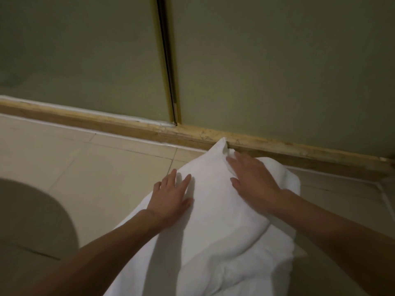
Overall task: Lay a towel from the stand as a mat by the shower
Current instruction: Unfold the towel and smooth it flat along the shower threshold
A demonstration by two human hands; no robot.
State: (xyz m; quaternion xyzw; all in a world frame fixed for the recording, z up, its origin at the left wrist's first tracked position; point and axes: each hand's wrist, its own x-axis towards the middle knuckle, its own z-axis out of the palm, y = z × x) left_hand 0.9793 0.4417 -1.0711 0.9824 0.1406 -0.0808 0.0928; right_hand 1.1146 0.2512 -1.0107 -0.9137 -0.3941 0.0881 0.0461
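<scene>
The fingers [172, 178] of the left hand [171, 195] are straight and slightly spread, lying flat on the white towel [213, 227] near its left edge, just below the middle of the frame. The thumb points right across the cloth. The hand grips nothing; palm and fingers only rest on the fabric.

The fingers [236, 163] of the right hand [254, 180] are also stretched out and held closer together, palm down on the towel right of centre. Their tips reach a small fold just below the towel's far corner. This hand holds nothing either; it lies flat on the cloth, the thumb out to the left. Both bare forearms come in from the lower corners of the frame.

The towel lies rumpled on the pale tiled floor [96, 167], running from the bottom centre up to the middle right. Its far corner touches the worn wooden sill [128, 122] that crosses the frame at a slant. Thick folds bunch up at the lower right.

Above the sill stand two frosted greenish glass panels [85, 50], filling the upper half, with a thin brass-coloured strip [168, 60] between them. A rounded dark shadow [32, 221] falls on the tiles at the lower left.
</scene>
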